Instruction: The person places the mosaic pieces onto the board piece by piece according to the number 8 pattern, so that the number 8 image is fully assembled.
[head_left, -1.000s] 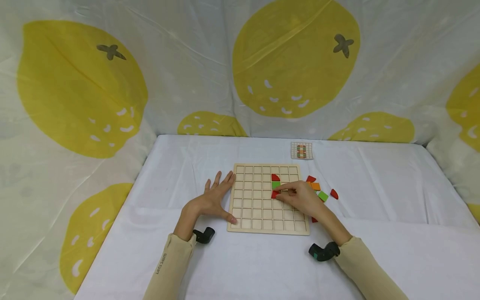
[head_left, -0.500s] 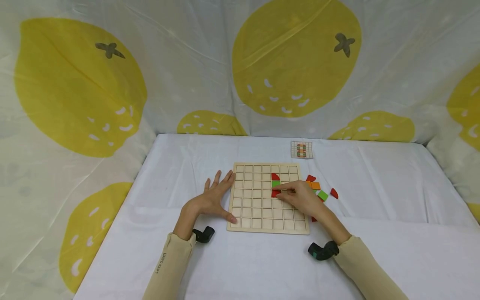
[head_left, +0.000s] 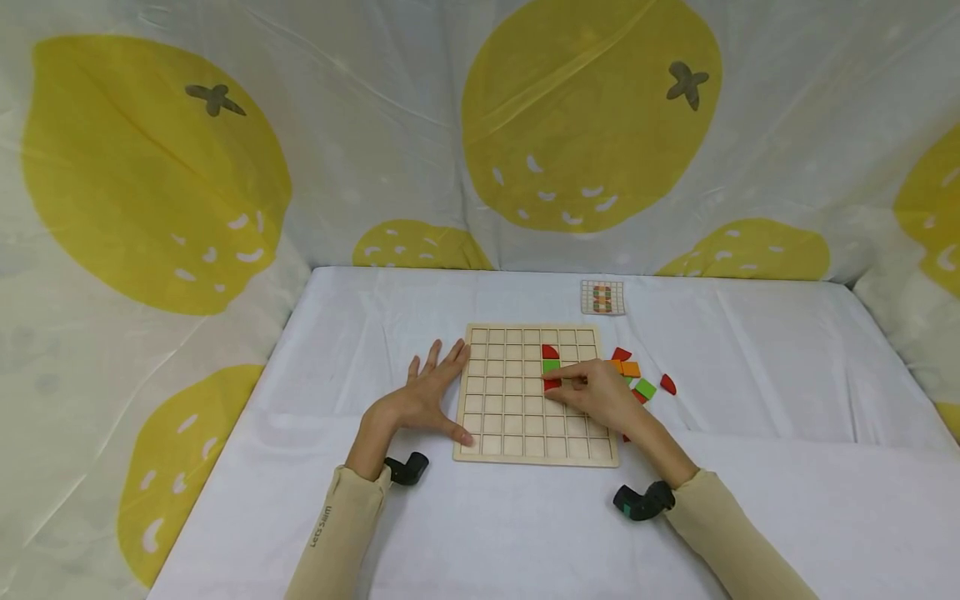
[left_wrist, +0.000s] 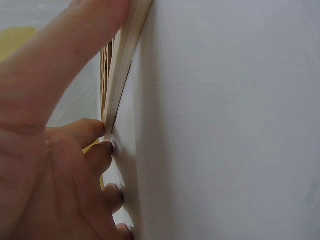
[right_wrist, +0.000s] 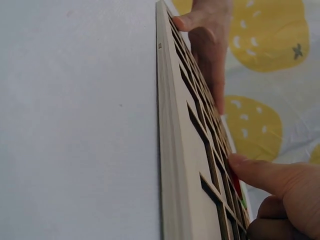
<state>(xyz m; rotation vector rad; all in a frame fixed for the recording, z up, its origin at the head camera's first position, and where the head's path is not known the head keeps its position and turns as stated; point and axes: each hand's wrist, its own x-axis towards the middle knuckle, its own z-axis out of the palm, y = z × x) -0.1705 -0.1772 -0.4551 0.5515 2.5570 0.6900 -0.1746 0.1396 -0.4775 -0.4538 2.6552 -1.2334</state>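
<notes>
A pale wooden board (head_left: 502,425) with a grid of square cells lies flat on the white cloth. My left hand (head_left: 420,402) rests along its left side, fingers spread at the upper edge and thumb on the lower left corner. My right hand (head_left: 600,396) reaches over the board from the right. Its thumb and index finger pinch a small red tile (head_left: 551,385) in a cell; its shape is partly hidden by the fingers. Directly above it sits a green square tile (head_left: 551,366), then a red quarter-round tile (head_left: 550,352). The right wrist view shows the thumb touching the red tile (right_wrist: 236,184).
Several loose tiles lie right of the board, among them an orange square (head_left: 631,368), a green square (head_left: 645,389) and a red quarter-round piece (head_left: 668,384). A small pattern card (head_left: 602,297) lies behind the board. A lemon-print cloth (head_left: 592,117) hangs at the back.
The right thumb and index fingertips have shifted slightly left over the red tile, covering more of it. The left hand and the board stay where they were.
</notes>
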